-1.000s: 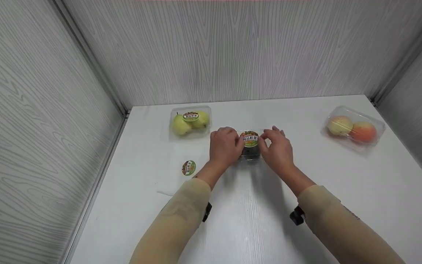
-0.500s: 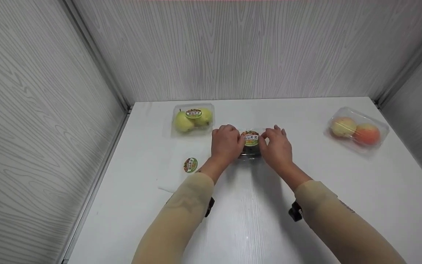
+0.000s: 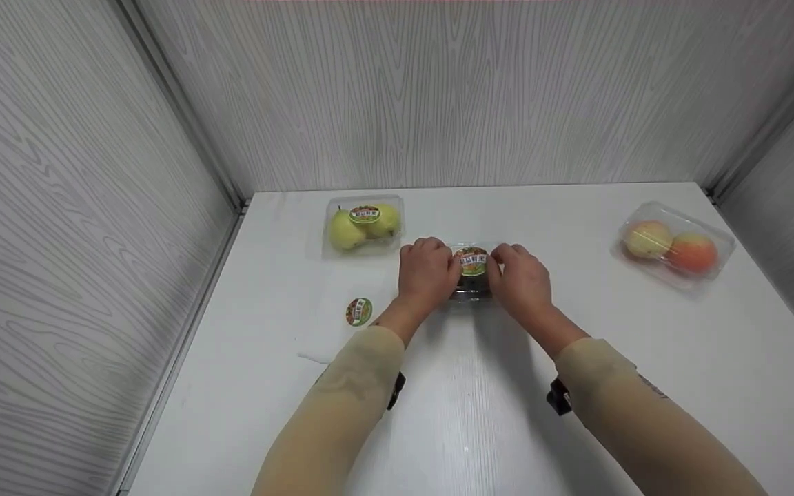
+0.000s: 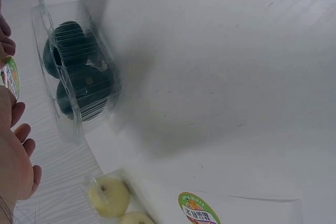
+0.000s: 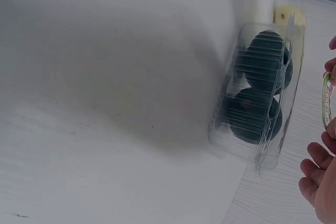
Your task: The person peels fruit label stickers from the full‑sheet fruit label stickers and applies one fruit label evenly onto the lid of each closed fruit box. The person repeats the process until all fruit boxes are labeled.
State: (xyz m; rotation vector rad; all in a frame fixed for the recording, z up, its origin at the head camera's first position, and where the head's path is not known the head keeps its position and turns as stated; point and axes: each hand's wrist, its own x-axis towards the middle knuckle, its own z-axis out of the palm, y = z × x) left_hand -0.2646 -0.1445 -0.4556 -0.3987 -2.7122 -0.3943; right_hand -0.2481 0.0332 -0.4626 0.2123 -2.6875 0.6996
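A round fruit-label sticker (image 3: 472, 262) is stretched between my two hands over a clear plastic clamshell box (image 3: 469, 296). My left hand (image 3: 428, 275) pinches its left edge between thumb and finger. At the opposite edge, my right hand (image 3: 521, 279) pinches it the same way. Both wrist views show the sticker (image 4: 11, 78) apart from the lid, a little above it. Inside the closed box are two dark round fruits (image 5: 257, 114). Much of the box is hidden behind the hands in the head view.
Back left stands a clear box of yellow-green pears (image 3: 347, 231) with a matching label on its lid. Another box with two pale-to-red fruits (image 3: 692, 253) lies at the right, without a visible label. A loose sticker (image 3: 359, 311) on a whitish backing sheet is beside the left forearm.
The right hand's raised outer fingers have folded down a little. Both hands keep their pinch on the sticker over the box, and the head view has shifted slightly.
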